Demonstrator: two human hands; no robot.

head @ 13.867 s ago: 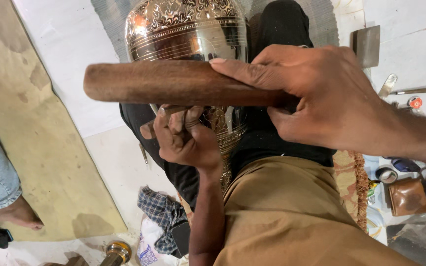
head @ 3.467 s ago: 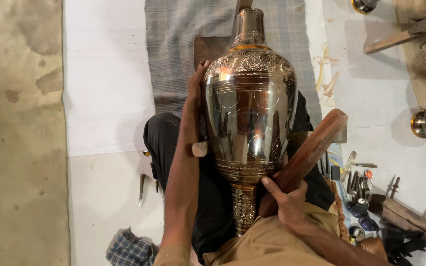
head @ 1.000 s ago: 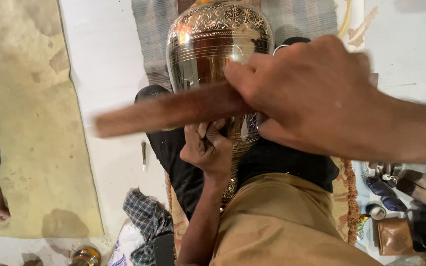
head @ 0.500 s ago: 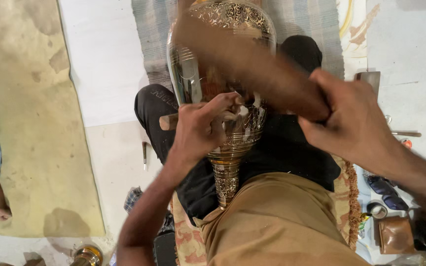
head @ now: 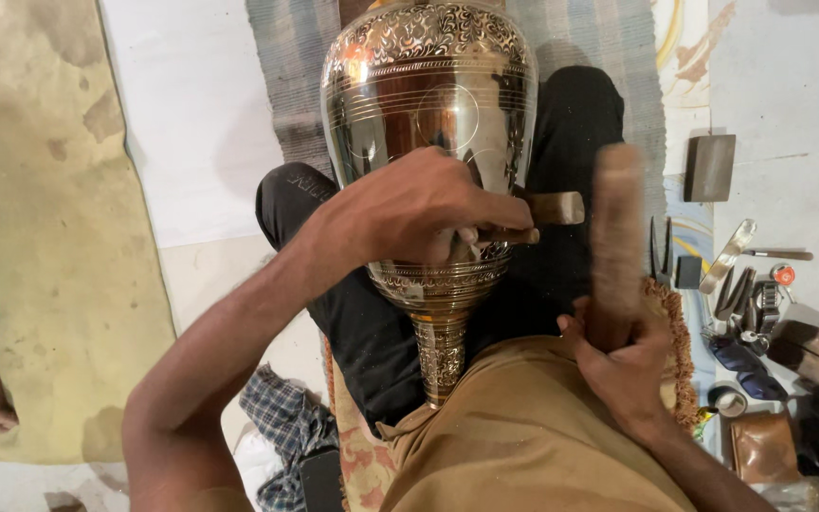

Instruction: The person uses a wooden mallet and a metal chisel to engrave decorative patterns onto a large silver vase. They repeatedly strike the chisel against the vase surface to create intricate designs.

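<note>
The engraved brass vase [head: 428,123] lies across the lap, the left hand [head: 409,209] pinching a small chisel [head: 533,220] against it and hiding part of its belly, while the right hand [head: 623,365] grips a blurred wooden mallet [head: 615,237] near scattered tools [head: 741,284] on the floor.

It is a metal craft workshop on the floor: an engraved brass vase [head: 428,142] rests on the worker's lap, small hand tools [head: 737,284] lie beside on the floor [head: 789,95], mats [head: 40,237] cover the ground
</note>
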